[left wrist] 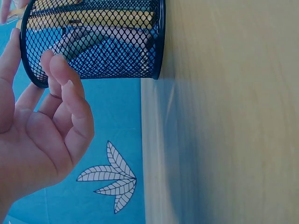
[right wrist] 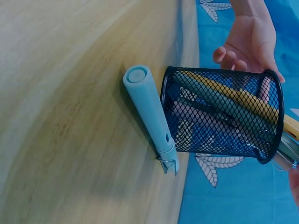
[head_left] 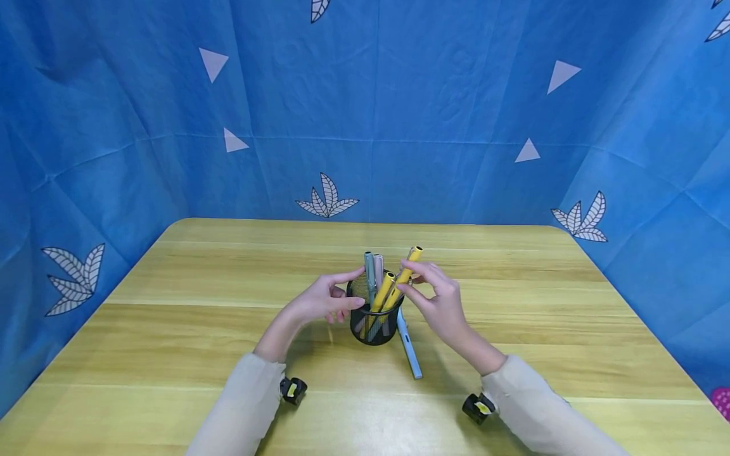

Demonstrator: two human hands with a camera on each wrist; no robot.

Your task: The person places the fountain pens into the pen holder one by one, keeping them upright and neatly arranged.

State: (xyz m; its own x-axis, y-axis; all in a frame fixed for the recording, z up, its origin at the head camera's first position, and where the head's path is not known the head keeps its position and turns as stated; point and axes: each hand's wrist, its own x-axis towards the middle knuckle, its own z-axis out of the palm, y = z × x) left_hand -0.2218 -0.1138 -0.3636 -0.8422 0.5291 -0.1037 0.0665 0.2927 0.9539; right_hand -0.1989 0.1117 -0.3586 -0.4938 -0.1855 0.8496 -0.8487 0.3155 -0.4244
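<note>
A black mesh pen cup [head_left: 373,324] [left wrist: 103,51] [right wrist: 219,135] stands at the middle of the wooden table [head_left: 199,297]. In it lean a grey-green pen [head_left: 369,271], a pink pen [head_left: 379,263] and a yellow pen [head_left: 383,290]. My right hand [head_left: 408,277] pinches a second yellow pen [head_left: 412,259] whose lower end is inside the cup. My left hand [head_left: 357,288] [left wrist: 44,98] is spread beside the cup's left side, its relaxed fingers at the rim. A light blue pen [head_left: 409,347] [right wrist: 148,116] lies on the table against the cup's right side.
Blue cloth with leaf and triangle prints [head_left: 365,126] hangs behind and on both sides of the table. Small black cameras [head_left: 293,388] [head_left: 478,407] sit under my wrists near the front edge. Bare wood stretches left and right of the cup.
</note>
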